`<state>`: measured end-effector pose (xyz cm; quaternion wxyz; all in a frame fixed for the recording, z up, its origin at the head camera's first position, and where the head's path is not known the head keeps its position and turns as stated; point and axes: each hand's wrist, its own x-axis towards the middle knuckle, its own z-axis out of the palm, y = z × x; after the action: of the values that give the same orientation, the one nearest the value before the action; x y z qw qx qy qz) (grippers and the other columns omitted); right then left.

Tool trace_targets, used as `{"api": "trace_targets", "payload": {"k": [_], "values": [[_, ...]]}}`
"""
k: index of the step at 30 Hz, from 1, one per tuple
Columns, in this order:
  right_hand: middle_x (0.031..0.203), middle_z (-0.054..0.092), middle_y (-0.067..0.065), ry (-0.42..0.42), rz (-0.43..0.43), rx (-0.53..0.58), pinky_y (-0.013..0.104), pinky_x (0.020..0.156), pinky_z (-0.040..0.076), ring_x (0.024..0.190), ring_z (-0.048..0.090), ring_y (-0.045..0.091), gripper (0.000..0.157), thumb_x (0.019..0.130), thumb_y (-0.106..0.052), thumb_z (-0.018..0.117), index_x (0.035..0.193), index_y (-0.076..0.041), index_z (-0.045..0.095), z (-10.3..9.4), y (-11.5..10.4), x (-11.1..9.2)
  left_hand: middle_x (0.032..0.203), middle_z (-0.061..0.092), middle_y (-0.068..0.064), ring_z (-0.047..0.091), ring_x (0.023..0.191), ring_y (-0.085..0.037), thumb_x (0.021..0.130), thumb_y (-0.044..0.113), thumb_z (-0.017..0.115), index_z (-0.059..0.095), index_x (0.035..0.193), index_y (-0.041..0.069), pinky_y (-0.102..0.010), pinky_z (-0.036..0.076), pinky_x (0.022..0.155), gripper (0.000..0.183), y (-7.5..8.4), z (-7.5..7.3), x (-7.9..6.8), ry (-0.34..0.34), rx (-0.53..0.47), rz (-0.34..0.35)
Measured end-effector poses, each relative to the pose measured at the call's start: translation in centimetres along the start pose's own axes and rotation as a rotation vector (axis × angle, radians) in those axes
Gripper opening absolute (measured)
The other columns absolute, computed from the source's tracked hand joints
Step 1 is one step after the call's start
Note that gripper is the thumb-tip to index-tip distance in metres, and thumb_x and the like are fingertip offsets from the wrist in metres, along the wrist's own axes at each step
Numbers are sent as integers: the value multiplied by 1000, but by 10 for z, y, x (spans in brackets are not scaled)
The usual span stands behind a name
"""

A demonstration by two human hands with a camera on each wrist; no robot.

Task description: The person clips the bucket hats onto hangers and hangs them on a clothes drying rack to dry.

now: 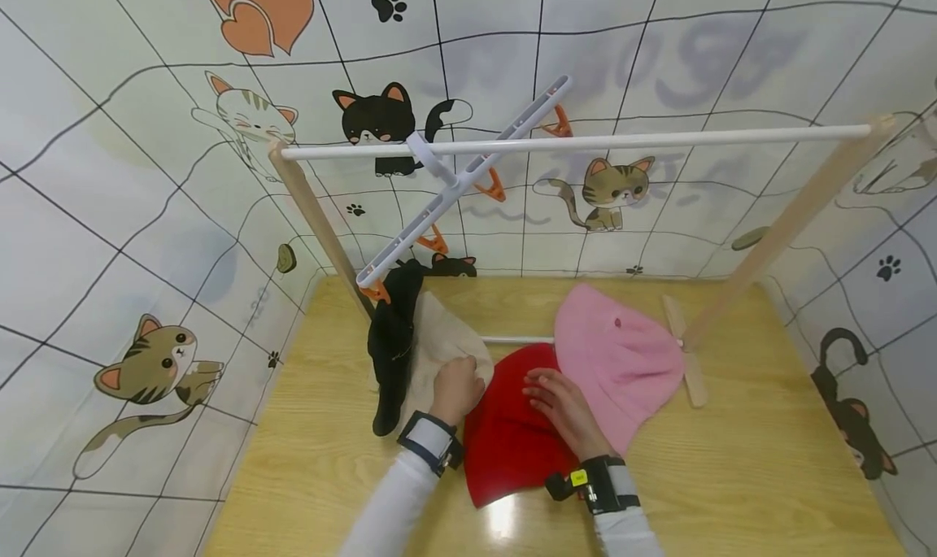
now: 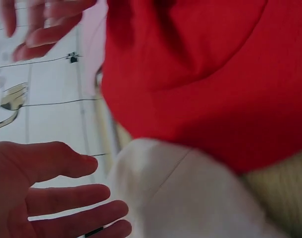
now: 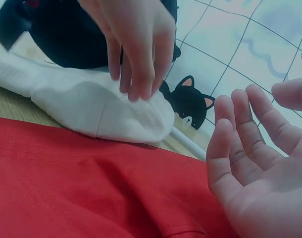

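My left hand (image 1: pixel 455 390) is right over a cream bucket hat (image 1: pixel 432 341), its fingers pointing loosely down and holding nothing. In the left wrist view, that hand's thumb and fingers (image 2: pixel 76 198) are spread apart beside the cream hat (image 2: pixel 166 193). A red bucket hat (image 1: pixel 505 443) lies in front of me, with my right hand (image 1: pixel 564 406) above it, palm turned inward and fingers relaxed. Partly under my right wrist's far side, a pink bucket hat (image 1: pixel 615 345) lies to the right. A black hat (image 1: pixel 391 345) stands left of the cream one, below the hanger's lower end.
A grey-white hanger (image 1: pixel 461 183) with several orange clips (image 1: pixel 494 185) hangs slanted from a white rail (image 1: pixel 659 140). Wooden posts (image 1: pixel 791 228) hold the rail at both ends. Behind the wooden table (image 1: pixel 769 459) are walls printed with cats.
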<state>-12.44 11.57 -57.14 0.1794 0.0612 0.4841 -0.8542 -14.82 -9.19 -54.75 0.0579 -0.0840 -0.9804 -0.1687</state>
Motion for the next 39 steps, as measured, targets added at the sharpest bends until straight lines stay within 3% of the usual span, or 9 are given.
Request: {"api": "trace_targets", "payload": {"k": [6, 14, 20, 27, 32, 36, 39], "values": [[110, 62, 8, 13, 12, -4, 39, 95, 45, 100, 61, 23, 19, 99, -14, 52, 113, -4, 60, 1, 1, -2, 65, 62, -10, 62, 61, -28, 76, 13, 78, 60, 68, 7, -38, 48, 50, 20, 5, 18, 11, -50, 85, -40], [109, 62, 8, 8, 6, -5, 39, 94, 46, 100, 61, 23, 17, 100, -13, 51, 111, -6, 62, 1, 1, -3, 67, 65, -7, 64, 64, -27, 77, 21, 78, 61, 63, 12, -40, 49, 53, 24, 11, 22, 23, -146, 149, -87], [108, 62, 8, 15, -4, -18, 37, 92, 47, 99, 61, 22, 21, 99, -14, 53, 114, -2, 60, 1, 2, -2, 71, 66, -8, 65, 68, -29, 77, 21, 77, 61, 62, 11, -42, 50, 59, 24, 12, 26, 28, -176, 148, -130], [104, 64, 8, -1, -17, -30, 36, 89, 48, 96, 62, 23, 21, 100, -13, 50, 114, -1, 60, 3, 5, -3, 71, 64, -8, 63, 69, -28, 73, 26, 84, 63, 62, 12, -40, 48, 59, 28, 11, 31, 27, -244, 145, -184], [104, 64, 8, -4, -26, -37, 33, 87, 49, 95, 62, 22, 21, 100, -13, 50, 114, -1, 60, 2, 6, -4, 70, 64, -7, 62, 66, -28, 69, 21, 84, 61, 60, 13, -40, 48, 55, 26, 11, 31, 26, -238, 144, -172], [106, 64, 7, -24, -35, -51, 34, 88, 48, 96, 62, 21, 21, 100, -14, 50, 115, -1, 59, 1, 6, -5, 71, 64, -6, 64, 69, -28, 73, 18, 81, 60, 61, 13, -41, 50, 58, 25, 11, 32, 26, -276, 128, -181], [106, 64, 7, -36, -40, -55, 35, 89, 48, 97, 62, 20, 21, 100, -15, 50, 115, -3, 60, -1, 6, -6, 71, 64, -7, 64, 70, -29, 74, 19, 80, 60, 63, 12, -41, 50, 57, 24, 13, 29, 24, -254, 137, -166]]}}
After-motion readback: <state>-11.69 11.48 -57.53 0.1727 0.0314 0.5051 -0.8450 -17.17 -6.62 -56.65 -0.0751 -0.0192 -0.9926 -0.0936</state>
